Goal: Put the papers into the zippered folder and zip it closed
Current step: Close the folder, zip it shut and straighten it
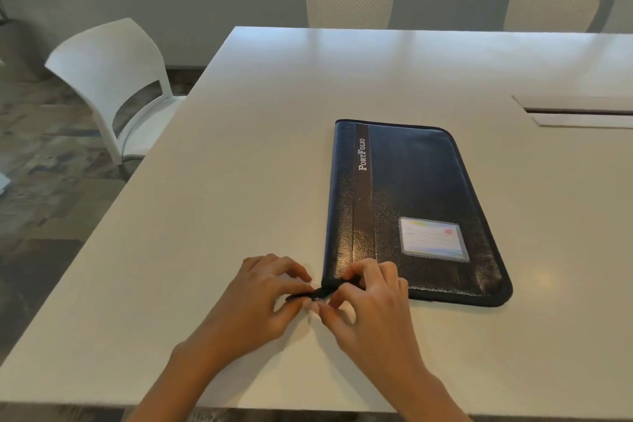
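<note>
Zipper pull (317, 298) — hidden between fingers; card (433, 239) print unreadable.

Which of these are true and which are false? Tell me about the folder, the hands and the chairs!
1. The folder lies flat on the table. True.
2. The folder is bright red. False: it is dark, nearly black.
3. Both hands are at the folder's near left corner. True: the left hand and right hand pinch a black zipper tail there.
4. Loose papers lie on the table. False: none are in view.
5. The folder has a card window on its cover. True.
6. A white chair stands right of the table. False: it stands left.
</note>
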A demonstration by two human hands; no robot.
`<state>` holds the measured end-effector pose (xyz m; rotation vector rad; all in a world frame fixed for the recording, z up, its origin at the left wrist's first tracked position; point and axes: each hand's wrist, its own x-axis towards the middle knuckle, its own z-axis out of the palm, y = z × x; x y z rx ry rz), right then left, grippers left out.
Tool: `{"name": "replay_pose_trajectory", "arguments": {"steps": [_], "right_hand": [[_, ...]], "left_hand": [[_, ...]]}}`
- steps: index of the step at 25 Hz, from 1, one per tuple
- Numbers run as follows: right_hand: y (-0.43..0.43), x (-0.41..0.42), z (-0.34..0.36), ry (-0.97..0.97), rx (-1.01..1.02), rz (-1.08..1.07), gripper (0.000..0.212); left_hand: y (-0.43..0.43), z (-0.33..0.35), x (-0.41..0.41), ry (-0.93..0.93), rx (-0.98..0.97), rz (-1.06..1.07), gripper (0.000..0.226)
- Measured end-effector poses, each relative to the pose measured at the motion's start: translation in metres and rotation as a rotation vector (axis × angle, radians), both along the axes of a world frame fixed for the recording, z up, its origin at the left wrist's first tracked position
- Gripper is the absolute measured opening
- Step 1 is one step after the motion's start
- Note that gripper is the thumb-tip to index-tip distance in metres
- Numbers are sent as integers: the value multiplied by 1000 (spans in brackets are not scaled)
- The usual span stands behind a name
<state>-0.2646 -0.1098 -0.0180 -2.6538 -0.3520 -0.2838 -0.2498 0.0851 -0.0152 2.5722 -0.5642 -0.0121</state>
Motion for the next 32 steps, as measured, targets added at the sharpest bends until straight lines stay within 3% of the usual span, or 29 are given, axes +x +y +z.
{"name": "replay_pose_trajectory", "arguments": {"steps": [4, 10, 15, 18, 22, 28, 32], "right_hand": [[5, -5, -3, 22, -22, -22, 37], [9, -7, -5, -3, 13, -70, 13], [10, -10, -7, 12, 68, -76, 32], [10, -8, -8, 8, 30, -79, 22], [8, -9, -10, 18, 58, -77, 8], [-6, -8, -12, -21, 138, -102, 11], [-27, -11, -13, -42, 117, -170, 13]], "left_hand": [[-6, 4, -4, 101, -110, -9, 18], [-9, 10, 0, 168, -144, -11, 18], [-10, 13, -1, 197, -181, -2, 17], [-11, 15, -1, 218, -186, -1, 18], [-9, 16, -1, 173, -130, 15, 19], [-8, 13, 1, 9, -25, 31, 15], [-12, 13, 3, 17, 29, 6, 15]]}}
